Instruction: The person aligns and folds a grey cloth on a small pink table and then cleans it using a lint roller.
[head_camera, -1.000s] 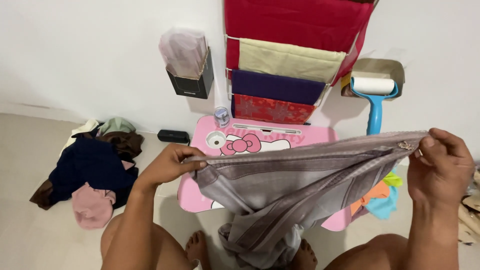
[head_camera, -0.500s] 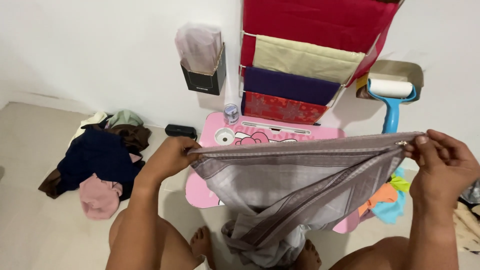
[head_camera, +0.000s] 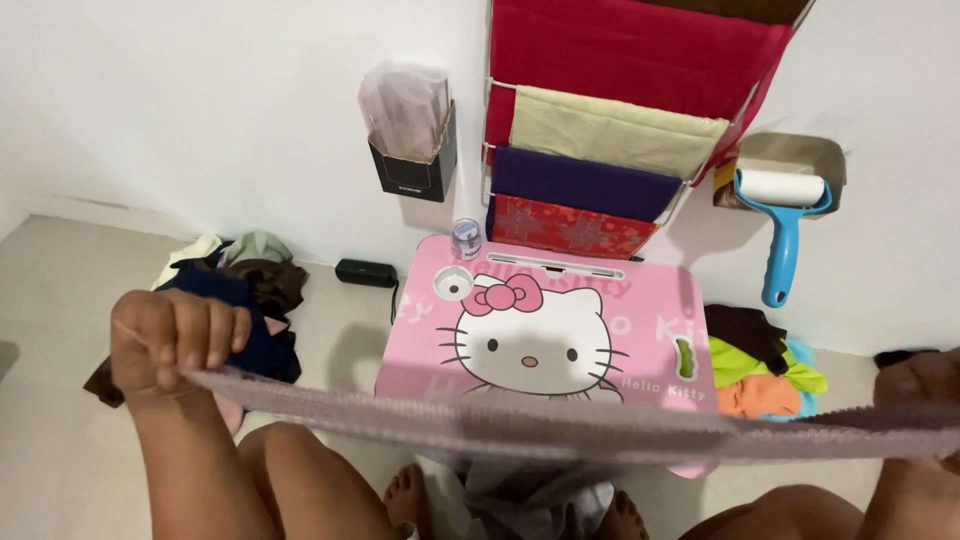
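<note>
**Grey cloth stretched flat between two hands**

One grey cloth, pulled taut edge-on above the near end of the pink table, its slack hanging below toward the feet. Left hand fisted tight on one corner, left of the table. Right hand mostly off-frame right of the table; probably pinching the other corner, grip not visible. Step looks like spreading before a fold; next move likely calls for bringing the corners together evenly. Two clothes piles: one left, one right of the table. One lint roller on the wall above the right pile.
</note>
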